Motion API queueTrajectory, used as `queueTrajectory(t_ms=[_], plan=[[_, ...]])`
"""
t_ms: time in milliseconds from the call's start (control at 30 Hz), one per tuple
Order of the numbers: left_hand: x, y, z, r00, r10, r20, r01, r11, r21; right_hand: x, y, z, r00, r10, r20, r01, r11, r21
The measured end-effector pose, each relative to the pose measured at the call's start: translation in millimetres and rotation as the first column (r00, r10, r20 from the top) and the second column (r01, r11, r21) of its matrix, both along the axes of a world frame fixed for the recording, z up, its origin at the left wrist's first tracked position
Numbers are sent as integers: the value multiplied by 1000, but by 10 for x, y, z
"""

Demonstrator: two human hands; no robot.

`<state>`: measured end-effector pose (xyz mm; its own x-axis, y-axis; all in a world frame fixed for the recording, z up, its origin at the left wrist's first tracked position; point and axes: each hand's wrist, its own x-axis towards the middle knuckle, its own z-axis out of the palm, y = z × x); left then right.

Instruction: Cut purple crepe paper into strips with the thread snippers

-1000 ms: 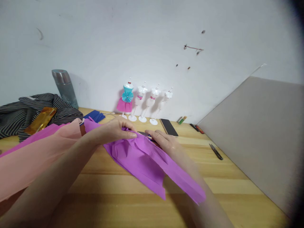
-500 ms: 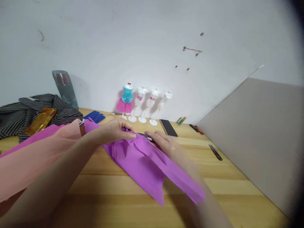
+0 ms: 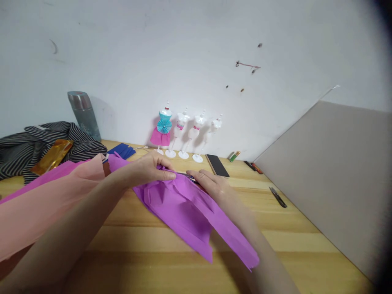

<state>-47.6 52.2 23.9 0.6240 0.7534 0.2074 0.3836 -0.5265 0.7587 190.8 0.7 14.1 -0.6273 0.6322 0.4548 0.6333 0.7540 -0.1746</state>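
A: Nearest to us, the purple sheet [image 3: 183, 208] droops over the worktop [image 3: 137, 265], its long strip hanging along the right forearm. And that strip's tip has just slipped lower and a touch to the left!

B: Small shift, but it counts. The rest of the sheet has hardly stirred.

A: Up at the gathered top edge, the left hand [image 3: 153, 167] has the sheet pinched, thumb pressed down against the fingers. Steady as you like, no move there in the last second.

B: And the right hand [image 3: 214, 183] is curled over the scissors [image 3: 192, 179], handles mostly hidden under it. Those blades look slimmer than a second ago, so I'd call them closing.

A: A snip in progress, then?

B: That's my reading: the left anchors, the right cuts, right beside the pinch. Whether the blades are through the sheet, I can't tell; the folds cover them.

A: Beyond, a phone [image 3: 217, 165] lies flat, and by the wall stands the dressed form [image 3: 161, 132], in blue and pink, beside three white forms [image 3: 196, 128].
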Motion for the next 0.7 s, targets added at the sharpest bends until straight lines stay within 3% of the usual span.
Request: queueTrajectory(t_ms=[267, 433, 700], plan=[[0, 8, -6, 999, -20, 49, 25, 995, -94, 9, 11, -24, 999, -20, -31, 20, 1000, 5], [4, 8, -8, 999, -27, 41, 29, 998, -50, -1, -5, -16, 999, -40, -26, 40, 999, -5], [4, 5, -7, 999, -12, 30, 12, 1000, 13, 7, 146, -122, 999, 37, -24, -33, 987, 155]])
